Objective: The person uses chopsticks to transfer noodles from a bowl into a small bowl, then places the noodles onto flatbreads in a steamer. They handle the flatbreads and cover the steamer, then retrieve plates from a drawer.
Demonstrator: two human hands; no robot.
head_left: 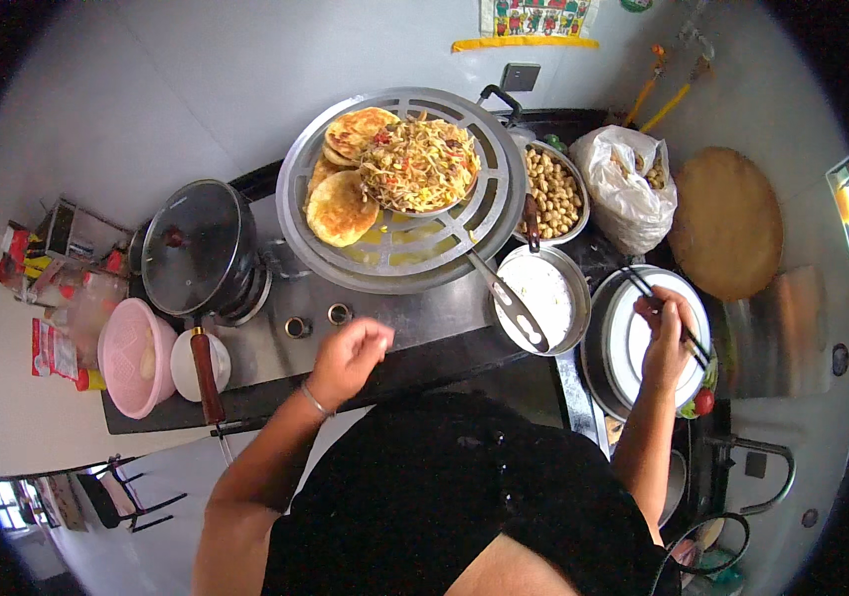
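My right hand (671, 333) is closed on a pair of dark chopsticks (699, 352), held above a stack of white plates or a lid (633, 343). My left hand (350, 360) hovers in front of the stove with its fingers curled, and nothing shows in them. Before me, a round slotted metal rack (394, 276) lies over a large wok. It bears golden flatbreads (342, 211) and a heaped dish of stir-fried shreds (422, 164). A slotted spatula (522, 316) leans across a steel pot (581, 298) with white contents.
Peanuts (551, 191) fill a bowl behind the pot, beside a white plastic bag (625, 189). A round board (727, 223) leans at the right wall. On the left stand a lidded black pan (196, 243), a pink basket (131, 372) and a white bowl (186, 368). A faucet (777, 472) rises at right.
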